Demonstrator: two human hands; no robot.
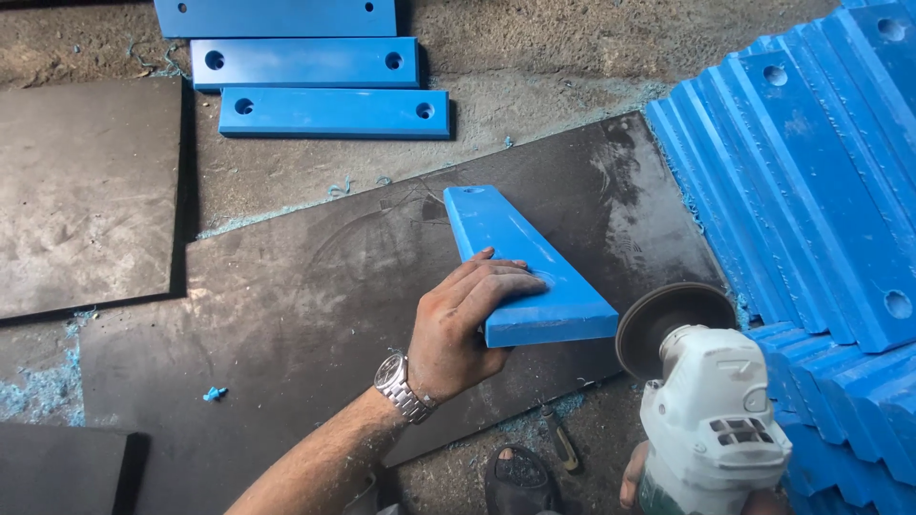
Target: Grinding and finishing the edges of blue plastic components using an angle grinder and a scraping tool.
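Head view: left hand (468, 319) gripping blue bar (525, 262)

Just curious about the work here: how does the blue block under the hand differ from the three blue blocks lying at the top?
The held blue block is tilted up on the dark sheet, steadied by the left hand; the three blue blocks lie flat, side by side, untouched on the floor. All share the blue colour, long shape and end holes.
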